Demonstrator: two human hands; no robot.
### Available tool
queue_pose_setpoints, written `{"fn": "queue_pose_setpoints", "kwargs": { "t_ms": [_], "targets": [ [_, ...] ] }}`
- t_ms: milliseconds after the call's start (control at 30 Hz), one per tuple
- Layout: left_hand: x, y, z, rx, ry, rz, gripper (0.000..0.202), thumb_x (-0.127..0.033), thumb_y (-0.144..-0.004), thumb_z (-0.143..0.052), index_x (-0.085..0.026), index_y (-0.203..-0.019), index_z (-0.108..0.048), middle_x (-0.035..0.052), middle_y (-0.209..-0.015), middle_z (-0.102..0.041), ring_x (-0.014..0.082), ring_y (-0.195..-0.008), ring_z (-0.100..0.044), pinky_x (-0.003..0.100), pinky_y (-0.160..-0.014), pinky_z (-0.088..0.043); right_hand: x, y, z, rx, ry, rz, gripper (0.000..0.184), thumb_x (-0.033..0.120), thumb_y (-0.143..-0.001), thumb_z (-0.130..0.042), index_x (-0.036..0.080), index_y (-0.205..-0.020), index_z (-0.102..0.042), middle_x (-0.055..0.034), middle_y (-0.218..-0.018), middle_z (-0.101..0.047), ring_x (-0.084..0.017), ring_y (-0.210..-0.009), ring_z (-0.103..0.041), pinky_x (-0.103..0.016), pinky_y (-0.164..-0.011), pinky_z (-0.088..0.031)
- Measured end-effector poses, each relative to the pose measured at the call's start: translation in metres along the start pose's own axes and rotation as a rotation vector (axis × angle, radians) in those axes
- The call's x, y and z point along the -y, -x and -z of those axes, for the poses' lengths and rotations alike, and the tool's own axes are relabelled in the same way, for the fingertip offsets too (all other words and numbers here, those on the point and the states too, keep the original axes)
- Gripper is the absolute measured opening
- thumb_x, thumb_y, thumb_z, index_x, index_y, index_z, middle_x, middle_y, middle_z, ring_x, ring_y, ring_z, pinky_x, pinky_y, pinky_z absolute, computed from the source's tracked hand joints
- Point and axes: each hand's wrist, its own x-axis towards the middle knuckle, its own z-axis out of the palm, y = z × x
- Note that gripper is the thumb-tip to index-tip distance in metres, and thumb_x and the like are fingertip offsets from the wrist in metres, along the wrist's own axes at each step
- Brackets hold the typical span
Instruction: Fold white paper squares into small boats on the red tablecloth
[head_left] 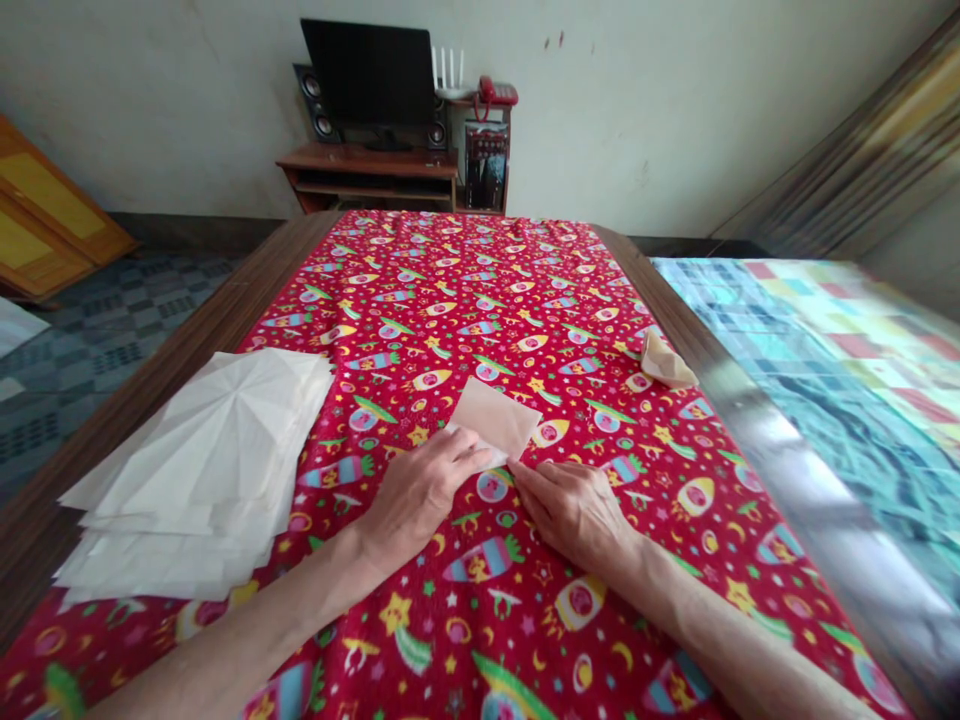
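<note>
A small folded square of cream paper [495, 413] lies on the red patterned cloth in front of me, set at an angle. Its near-left edge shows a paler folded strip. My left hand [426, 478] is closed at that edge, its fingers and thumb pinching and pressing the paper. From the other side my right hand [574, 503] meets the paper's near corner with its fingertips, the other fingers curled in. To the left rests a loose stack of creased cream sheets [217, 440]; radiating fold lines mark the top one.
A crumpled folded paper piece [666, 362] sits near the right edge of the cloth [480, 310]. The brown table edge [225, 310] runs along both sides. Beyond stands a low desk [367, 163] with a monitor [371, 80]. A bed-like surface [840, 370] is at right.
</note>
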Motion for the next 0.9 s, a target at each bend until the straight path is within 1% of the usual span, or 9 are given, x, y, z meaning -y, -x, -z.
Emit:
{"fn": "queue_pose_setpoints", "kwargs": {
  "t_ms": [33, 100, 200, 333, 467, 567, 667, 800, 900],
  "targets": [
    [-0.001, 0.0, 0.003, 0.03, 0.003, -0.059, 0.036, -0.014, -0.094, -0.044, -0.028, -0.126, -0.051, 0.0006, -0.115, -0.059, 0.0151, -0.105, -0.055, 0.024, -0.085, -0.049, 0.0, 0.0, 0.0, 0.002, -0.006, -0.003, 0.028, 0.02, -0.094, -0.042, 0.014, -0.109, -0.064, 0.0002, -0.064, -0.061, -0.01, -0.053, -0.053, -0.025, -0.053, -0.03],
    [-0.001, 0.0, 0.008, 0.08, -0.018, -0.142, 0.037, -0.016, -0.094, -0.045, -0.025, -0.129, -0.05, 0.0013, -0.12, -0.059, 0.0161, -0.11, -0.053, 0.026, -0.091, -0.047, 0.0, -0.001, 0.001, 0.008, -0.016, -0.006, 0.028, 0.021, -0.093, -0.042, 0.014, -0.108, -0.065, 0.0002, -0.064, -0.061, -0.01, -0.054, -0.053, -0.025, -0.053, -0.03],
    [-0.003, 0.001, 0.009, 0.111, -0.136, -0.186, 0.04, -0.011, -0.093, -0.04, -0.019, -0.132, -0.047, 0.0039, -0.124, -0.058, 0.0174, -0.108, -0.054, 0.03, -0.092, -0.046, 0.0, -0.001, 0.0, 0.012, -0.019, -0.007, 0.028, 0.021, -0.093, -0.042, 0.014, -0.107, -0.065, 0.0003, -0.063, -0.06, -0.01, -0.054, -0.053, -0.026, -0.053, -0.029],
    [-0.012, 0.003, 0.007, 0.143, -0.292, -0.165, 0.045, -0.007, -0.091, -0.036, -0.017, -0.134, -0.045, 0.0076, -0.125, -0.057, 0.0197, -0.105, -0.055, 0.034, -0.089, -0.046, 0.0, -0.001, -0.001, 0.016, -0.012, -0.007, 0.028, 0.021, -0.093, -0.041, 0.014, -0.108, -0.064, 0.0003, -0.063, -0.06, -0.01, -0.053, -0.051, -0.025, -0.053, -0.028],
    [-0.017, 0.005, 0.01, 0.172, -0.336, -0.128, 0.047, -0.009, -0.09, -0.039, -0.02, -0.135, -0.044, 0.0051, -0.128, -0.056, 0.0208, -0.104, -0.054, 0.034, -0.086, -0.045, 0.003, 0.0, 0.002, 0.01, 0.034, 0.001, 0.032, 0.023, -0.095, -0.04, 0.014, -0.116, -0.062, 0.0001, -0.064, -0.06, -0.01, -0.054, -0.053, -0.025, -0.053, -0.03],
    [-0.015, 0.008, 0.011, 0.158, -0.326, -0.123, 0.05, -0.01, -0.09, -0.04, -0.025, -0.138, -0.042, 0.0008, -0.133, -0.054, 0.0203, -0.107, -0.052, 0.034, -0.087, -0.043, 0.006, -0.002, 0.006, 0.056, 0.063, -0.017, 0.033, 0.024, -0.095, -0.04, 0.015, -0.119, -0.061, 0.0004, -0.064, -0.06, -0.011, -0.053, -0.053, -0.026, -0.051, -0.029],
    [-0.011, 0.015, 0.012, 0.123, -0.343, -0.098, 0.056, -0.007, -0.088, -0.04, -0.029, -0.139, -0.04, -0.0025, -0.137, -0.051, 0.0196, -0.111, -0.05, 0.033, -0.088, -0.042, 0.007, -0.003, 0.008, 0.1, 0.067, -0.048, 0.031, 0.026, -0.096, -0.04, 0.017, -0.115, -0.063, 0.0005, -0.064, -0.06, -0.011, -0.053, -0.054, -0.027, -0.049, -0.026],
    [-0.006, 0.028, 0.013, 0.111, -0.372, -0.074, 0.055, -0.003, -0.085, -0.039, -0.026, -0.134, -0.048, -0.0039, -0.137, -0.051, 0.0199, -0.113, -0.049, 0.036, -0.09, -0.042, 0.005, -0.003, 0.005, 0.093, 0.048, -0.059, 0.032, 0.029, -0.096, -0.041, 0.018, -0.117, -0.062, 0.0, -0.066, -0.062, -0.01, -0.054, -0.054, -0.026, -0.05, -0.027],
    [-0.003, 0.037, 0.013, 0.115, -0.385, -0.051, 0.054, -0.002, -0.085, -0.039, -0.025, -0.133, -0.05, -0.0035, -0.139, -0.05, 0.0202, -0.113, -0.049, 0.037, -0.091, -0.042, 0.004, -0.001, 0.002, 0.088, 0.042, -0.062, 0.033, 0.029, -0.096, -0.04, 0.018, -0.118, -0.062, -0.0002, -0.067, -0.062, -0.01, -0.055, -0.054, -0.025, -0.05, -0.027]
  ]
}}
